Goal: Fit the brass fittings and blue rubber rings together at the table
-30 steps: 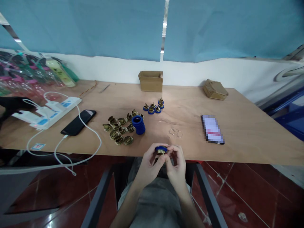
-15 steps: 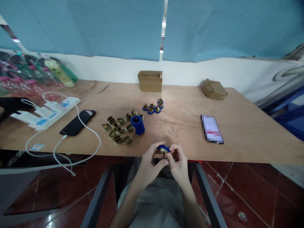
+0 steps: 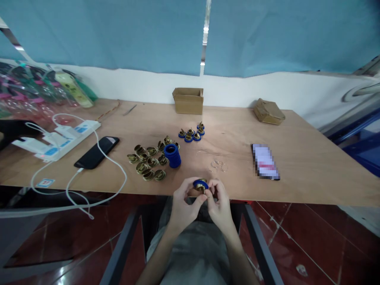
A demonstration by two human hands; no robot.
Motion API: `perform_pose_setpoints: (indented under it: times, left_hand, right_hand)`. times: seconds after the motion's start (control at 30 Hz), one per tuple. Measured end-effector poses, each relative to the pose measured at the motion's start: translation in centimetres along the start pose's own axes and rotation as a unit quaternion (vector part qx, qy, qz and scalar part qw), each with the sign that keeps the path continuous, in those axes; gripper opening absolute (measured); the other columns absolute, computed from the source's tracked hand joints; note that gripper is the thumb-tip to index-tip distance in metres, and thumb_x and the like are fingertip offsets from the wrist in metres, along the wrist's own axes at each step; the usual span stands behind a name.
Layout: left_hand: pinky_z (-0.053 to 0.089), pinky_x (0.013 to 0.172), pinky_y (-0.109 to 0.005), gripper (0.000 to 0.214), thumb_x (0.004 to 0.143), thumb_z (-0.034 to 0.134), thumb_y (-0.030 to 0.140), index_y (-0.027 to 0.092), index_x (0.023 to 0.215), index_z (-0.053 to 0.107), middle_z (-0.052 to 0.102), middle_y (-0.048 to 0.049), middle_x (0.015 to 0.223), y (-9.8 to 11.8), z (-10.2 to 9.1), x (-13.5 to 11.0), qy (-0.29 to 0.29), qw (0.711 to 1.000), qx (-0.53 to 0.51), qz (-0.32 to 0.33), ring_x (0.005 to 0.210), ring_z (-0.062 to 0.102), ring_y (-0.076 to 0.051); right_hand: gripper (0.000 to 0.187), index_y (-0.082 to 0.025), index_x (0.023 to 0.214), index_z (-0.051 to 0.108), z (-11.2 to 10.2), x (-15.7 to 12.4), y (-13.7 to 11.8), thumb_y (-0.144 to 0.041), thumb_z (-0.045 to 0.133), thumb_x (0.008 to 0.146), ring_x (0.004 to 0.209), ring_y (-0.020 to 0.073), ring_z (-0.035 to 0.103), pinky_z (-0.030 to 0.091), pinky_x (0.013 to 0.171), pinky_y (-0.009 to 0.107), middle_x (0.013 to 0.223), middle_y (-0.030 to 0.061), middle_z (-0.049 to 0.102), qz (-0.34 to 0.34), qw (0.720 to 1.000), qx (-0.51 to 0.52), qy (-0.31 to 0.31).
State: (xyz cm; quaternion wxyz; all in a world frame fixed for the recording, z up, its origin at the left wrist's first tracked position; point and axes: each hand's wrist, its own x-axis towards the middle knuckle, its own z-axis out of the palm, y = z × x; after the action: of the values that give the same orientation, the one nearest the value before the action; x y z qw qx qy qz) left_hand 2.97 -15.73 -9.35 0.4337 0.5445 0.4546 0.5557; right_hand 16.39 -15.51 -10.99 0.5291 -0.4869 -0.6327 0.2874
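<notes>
Just over the table's front edge, a brass-coloured round metal fitting with a blue ring (image 3: 201, 184) is held between both hands. My left hand (image 3: 184, 206) curls around its left side, with thumb and fingers closed on it. From the right, my right hand (image 3: 219, 204) pinches it with thumb and fingertips. Left of the hands, a stack of blue rings (image 3: 172, 156) stands on the table. Beside that stack lie several brass fittings without visible blue rings (image 3: 152, 162). Farther back sits a group of similar fittings with blue rings (image 3: 191, 133).
Thin wire loops (image 3: 219, 164) lie beyond my hands. A phone with a lit screen (image 3: 265, 162) is at right, a dark phone (image 3: 97, 152) at left by a white power strip (image 3: 71, 139) and cables. An open cardboard box (image 3: 188, 101) and a brown package (image 3: 268, 111) stand at the back.
Both hands have shifted slightly left with the fitting. It has turned a little, so more of its brass top shows above the blue ring.
</notes>
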Motion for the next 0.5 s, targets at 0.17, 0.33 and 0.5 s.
perform_pose_setpoints:
  times: [0.17,0.33,0.5]
  left_hand:
    - [0.058,0.093,-0.031,0.028,0.085,0.068,0.017,0.022,0.113,0.067,0.076,-0.0061,0.108,-0.3,-0.6,0.7,0.0,0.999,0.038,0.016,0.102,0.074,-0.021]
    - [0.059,0.092,-0.029,0.026,0.087,0.067,0.018,0.022,0.113,0.068,0.077,-0.0052,0.108,-1.2,-1.4,1.0,0.015,0.998,0.052,0.005,0.102,0.074,-0.019]
    - [0.062,0.084,-0.027,0.018,0.091,0.067,0.026,0.02,0.108,0.069,0.078,-0.0061,0.102,-2.0,-1.8,1.3,0.043,0.999,0.01,-0.004,0.094,0.076,-0.018]
  right_hand:
    - [0.011,-0.023,0.091,0.049,0.1,0.4,-0.3,-0.018,0.051,0.1,0.067,0.0136,0.047,0.039,0.061,0.025,0.078,-0.0033,0.046,-0.034,0.998,-0.043,0.0]
    - [0.009,-0.023,0.093,0.054,0.5,0.1,-0.9,-0.018,0.054,0.1,0.068,0.0137,0.05,0.041,0.063,0.026,0.078,-0.0026,0.049,-0.04,0.997,-0.058,0.014]
    - [0.016,-0.022,0.097,0.064,0.5,-0.2,-1.1,-0.022,0.05,0.104,0.075,0.0158,0.058,0.046,0.068,0.028,0.085,0.0017,0.059,0.004,1.0,0.007,-0.004]
